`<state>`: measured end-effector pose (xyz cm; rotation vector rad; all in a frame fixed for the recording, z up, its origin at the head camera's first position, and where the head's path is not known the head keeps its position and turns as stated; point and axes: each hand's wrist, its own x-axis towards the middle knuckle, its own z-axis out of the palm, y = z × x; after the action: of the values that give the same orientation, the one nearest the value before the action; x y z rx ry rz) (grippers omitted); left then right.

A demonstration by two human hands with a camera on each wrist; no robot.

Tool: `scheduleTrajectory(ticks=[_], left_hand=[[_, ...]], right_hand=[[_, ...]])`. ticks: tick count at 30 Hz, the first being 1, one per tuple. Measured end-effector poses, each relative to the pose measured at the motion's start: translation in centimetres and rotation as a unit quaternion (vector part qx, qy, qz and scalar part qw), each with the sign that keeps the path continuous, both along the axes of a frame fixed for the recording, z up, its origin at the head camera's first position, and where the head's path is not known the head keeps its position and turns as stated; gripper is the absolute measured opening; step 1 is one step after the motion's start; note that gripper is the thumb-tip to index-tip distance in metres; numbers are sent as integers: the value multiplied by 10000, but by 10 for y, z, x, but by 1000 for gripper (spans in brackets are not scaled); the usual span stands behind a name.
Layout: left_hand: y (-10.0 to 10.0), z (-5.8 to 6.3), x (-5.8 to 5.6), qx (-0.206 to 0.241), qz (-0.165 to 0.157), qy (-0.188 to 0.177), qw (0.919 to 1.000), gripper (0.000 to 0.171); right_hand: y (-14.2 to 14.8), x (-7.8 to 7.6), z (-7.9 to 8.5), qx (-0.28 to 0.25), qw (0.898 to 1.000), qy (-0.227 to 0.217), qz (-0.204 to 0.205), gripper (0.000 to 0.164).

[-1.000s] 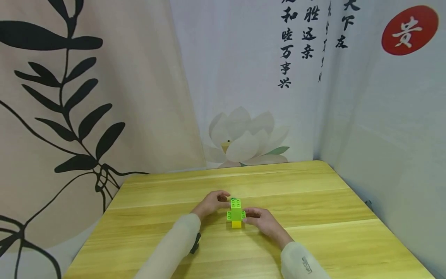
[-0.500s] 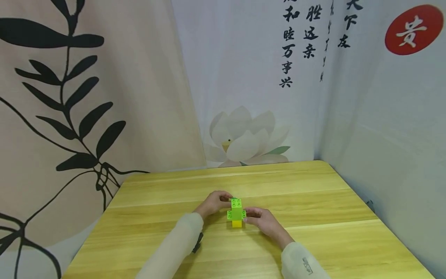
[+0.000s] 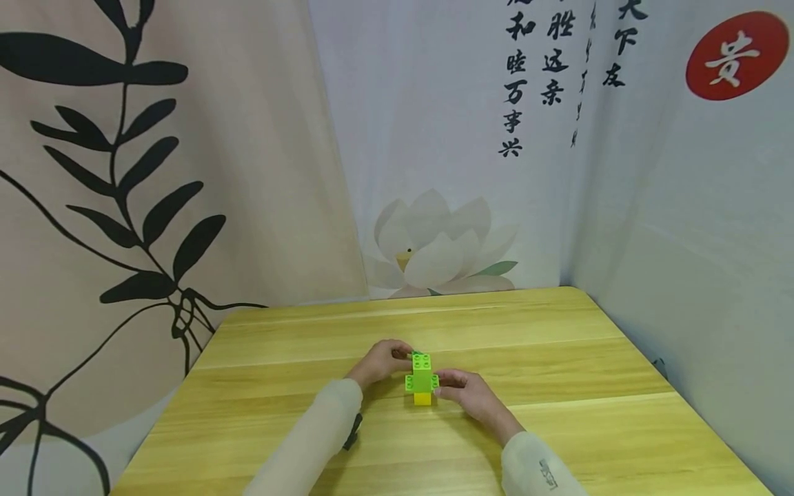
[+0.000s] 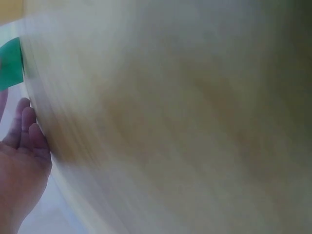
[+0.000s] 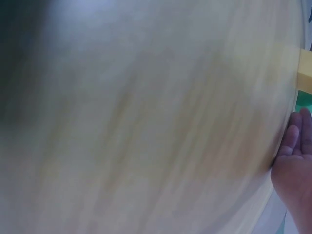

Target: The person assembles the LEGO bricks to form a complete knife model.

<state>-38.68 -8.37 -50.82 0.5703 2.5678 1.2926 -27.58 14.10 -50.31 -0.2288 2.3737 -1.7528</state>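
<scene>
A small figure built of bright lime-green toy bricks (image 3: 422,377) stands upright on the table, with studs on its top and on two side arms. Its base is a yellow brick (image 3: 422,399). My left hand (image 3: 380,362) holds the figure from the left and back, thumb and index finger at a darker green piece (image 4: 10,66) mostly hidden behind it. From the right, my right hand (image 3: 473,398) pinches the side arm. In the right wrist view, part of the yellow brick (image 5: 305,71) shows beyond the loosely bent fingers.
The wooden table (image 3: 558,344) has a far edge close to a printed curtain (image 3: 434,138) with a plant, a flower and writing. Another curtain (image 3: 682,241) hangs along the right. A dark device (image 3: 352,432) sits at the left wrist.
Both hands and the brick figure have stayed practically in place. The whole view has shifted very slightly.
</scene>
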Motion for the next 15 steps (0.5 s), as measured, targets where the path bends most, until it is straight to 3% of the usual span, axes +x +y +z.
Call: scheduleTrajectory(ticks=[15], left_hand=[[-16, 7, 2, 113, 169, 121, 9997, 30]], right_hand=[[-1, 0, -1, 158, 9999, -19, -15, 46]])
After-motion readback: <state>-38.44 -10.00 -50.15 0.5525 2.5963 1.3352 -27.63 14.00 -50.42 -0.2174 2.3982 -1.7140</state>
